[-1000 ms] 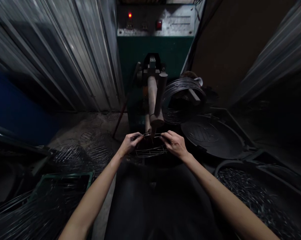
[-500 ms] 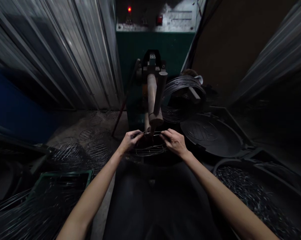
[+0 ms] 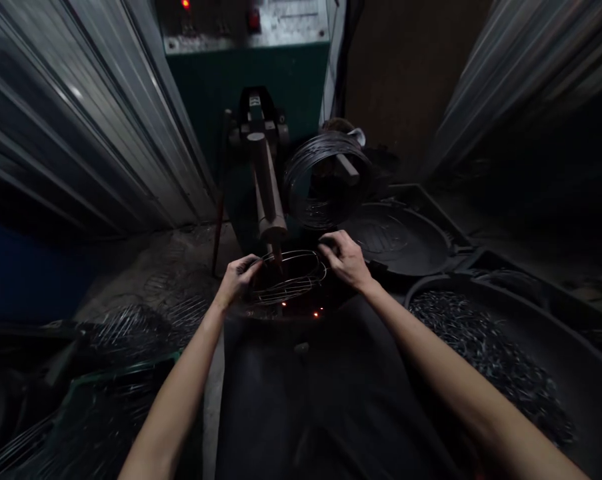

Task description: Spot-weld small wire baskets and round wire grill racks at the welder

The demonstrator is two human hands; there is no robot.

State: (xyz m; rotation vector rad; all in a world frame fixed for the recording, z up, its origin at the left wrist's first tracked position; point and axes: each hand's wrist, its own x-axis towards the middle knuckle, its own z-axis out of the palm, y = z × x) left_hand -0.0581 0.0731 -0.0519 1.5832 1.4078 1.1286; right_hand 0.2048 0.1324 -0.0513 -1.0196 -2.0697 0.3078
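Note:
A round wire grille [image 3: 288, 277] lies under the brown electrode arm [image 3: 267, 190] of a green spot-welding machine [image 3: 251, 87]. My left hand [image 3: 238, 279] pinches the grille's left rim with curled fingers. My right hand [image 3: 345, 257] grips its right rim, fingers closed over the wire. A few orange sparks [image 3: 317, 312] glow just below the grille. The electrode tip touches the grille near its middle.
A coil of dark wire [image 3: 325, 177] stands right of the machine. A black round lid [image 3: 398, 240] lies beyond my right hand. A black tub of short wire pieces [image 3: 485, 347] sits at the right. Finished grilles [image 3: 145, 320] pile up at the left, near a green crate [image 3: 105, 393]. Corrugated metal walls flank both sides.
The view has swung right and down, so the machine sits further left. The grille has turned flatter, showing its full ring, and sparks have appeared below it. Both hands keep hold of the rim.

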